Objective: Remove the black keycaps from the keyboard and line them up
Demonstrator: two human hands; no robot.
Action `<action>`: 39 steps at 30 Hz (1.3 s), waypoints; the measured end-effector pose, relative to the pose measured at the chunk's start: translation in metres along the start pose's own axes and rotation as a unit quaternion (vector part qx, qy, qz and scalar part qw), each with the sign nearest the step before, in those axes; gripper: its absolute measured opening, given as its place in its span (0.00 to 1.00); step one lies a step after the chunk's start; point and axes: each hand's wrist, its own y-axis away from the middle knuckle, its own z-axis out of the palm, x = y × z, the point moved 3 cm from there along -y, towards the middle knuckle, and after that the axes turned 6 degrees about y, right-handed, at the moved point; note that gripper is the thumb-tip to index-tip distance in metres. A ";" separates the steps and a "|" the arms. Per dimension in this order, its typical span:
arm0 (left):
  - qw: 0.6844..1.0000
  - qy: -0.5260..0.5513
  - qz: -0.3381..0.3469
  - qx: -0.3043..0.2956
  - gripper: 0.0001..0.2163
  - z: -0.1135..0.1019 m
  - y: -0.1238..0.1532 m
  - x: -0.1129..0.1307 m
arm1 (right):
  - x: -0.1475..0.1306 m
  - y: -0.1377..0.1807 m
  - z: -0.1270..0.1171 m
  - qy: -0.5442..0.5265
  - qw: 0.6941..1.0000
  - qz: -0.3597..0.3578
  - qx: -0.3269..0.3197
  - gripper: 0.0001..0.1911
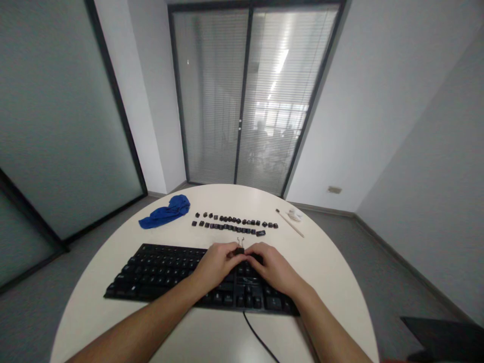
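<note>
A black keyboard (159, 272) lies across the near half of a round white table (325, 262). Both my hands rest over its right part, fingertips meeting at the top edge. My left hand (216, 262) and my right hand (273, 267) are curled in a pinch around a small wire keycap puller (239, 246), whose thin metal loops stick up between them. Some key sockets under my right hand look bare. Two rows of removed black keycaps (234, 222) lie on the table just beyond the keyboard.
A crumpled blue cloth (165, 212) sits at the far left of the table. A thin stick (290, 223) and small white items (295, 214) lie far right. The keyboard's cable (260, 339) runs toward me. A glass door with blinds stands behind.
</note>
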 end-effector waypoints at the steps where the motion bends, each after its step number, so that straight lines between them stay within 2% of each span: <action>1: 1.000 -0.008 0.000 -0.003 0.13 0.000 0.000 -0.001 | 0.000 0.000 0.000 0.000 1.000 0.001 -0.001 0.09; 10: 0.995 0.097 -0.017 -0.008 0.10 -0.004 0.000 -0.002 | -0.001 0.002 0.000 -0.012 1.000 0.007 -0.018 0.09; 16: 0.971 0.228 -0.062 0.044 0.09 -0.006 -0.004 -0.011 | -0.004 0.000 0.002 -0.041 0.999 0.027 -0.013 0.11; 24: 0.972 0.228 -0.037 0.045 0.07 -0.009 -0.005 -0.004 | -0.008 0.001 -0.001 -0.070 0.997 0.016 0.019 0.11; 30: 0.963 0.266 -0.039 0.006 0.06 -0.004 -0.003 -0.003 | -0.008 0.002 -0.002 -0.047 0.998 0.008 0.045 0.08; 35: 0.967 0.253 -0.041 0.011 0.06 -0.003 -0.002 -0.003 | -0.011 0.001 -0.003 -0.059 0.998 -0.023 0.031 0.10; 39: 0.969 0.242 -0.047 0.018 0.07 -0.005 -0.002 -0.004 | -0.009 0.001 -0.004 -0.087 0.996 -0.006 0.033 0.11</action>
